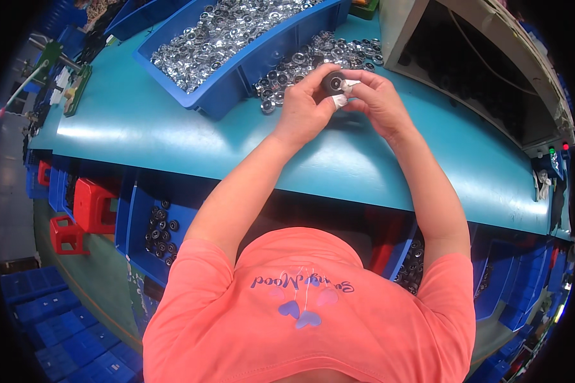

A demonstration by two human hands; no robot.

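Note:
Above the far part of the teal tabletop, my left hand (pixel 305 108) is closed around a small black wheel-like part (pixel 334 82) with a pale centre. My right hand (pixel 378 102) meets it from the other side, its fingertips pinched at the part's right edge. White wraps cover a digit on each hand. Whether my right fingers hold a second, smaller piece cannot be made out. Just behind my hands lies a loose pile of clear-and-black round pieces (pixel 281 78). A long blue bin (pixel 217 96) filled with similar pieces stands to the left of the pile.
A pale box-like housing (pixel 407 35) with a dark opening stands at the right. At the table's left end is a green metal fixture (pixel 76 89). Blue bins with black wheels (pixel 163 233) sit below the table edge, near red stools (pixel 94 205). Blue crates (pixel 64 325) stand lower left.

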